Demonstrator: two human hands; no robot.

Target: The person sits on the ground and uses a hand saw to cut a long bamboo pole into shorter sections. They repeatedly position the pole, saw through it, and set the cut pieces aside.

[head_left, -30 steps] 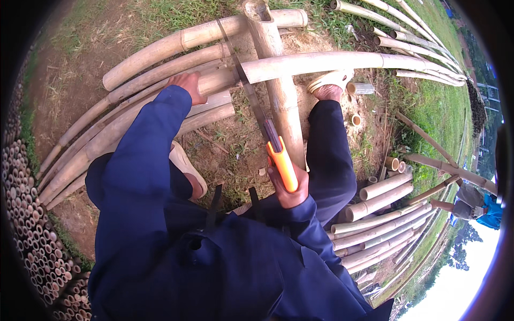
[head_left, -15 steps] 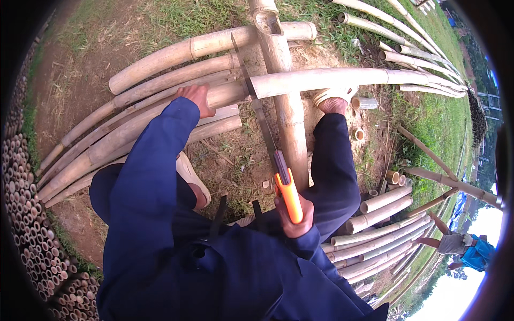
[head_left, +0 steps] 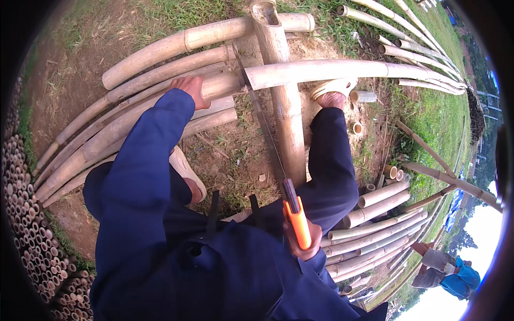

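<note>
My right hand (head_left: 303, 241) is closed round the orange handle of a handsaw (head_left: 262, 120). The long blade crosses a pale bamboo pole (head_left: 332, 71) at a cut line, its tip sticking out past the far side. How deep the cut goes, I cannot tell. Left of the blade, my left hand (head_left: 190, 92) grips the same pole from above, fingers wrapped over it. To the right of the cut, the pole rests across a thicker bamboo log (head_left: 288, 115) with an open notch at its far end.
Several bamboo poles (head_left: 142, 56) lie at the left beside the held one. Short cut pieces (head_left: 363, 96) are by my right foot in a beige clog (head_left: 334, 91). More bamboo (head_left: 383, 230) is stacked at the lower right, near a person in blue (head_left: 460, 278). Stacked bamboo ends (head_left: 37, 241) line the left.
My right hand has drawn the saw back toward my body and slightly right. My left hand keeps its hold on the pole. The person in blue has shifted at the lower right.
</note>
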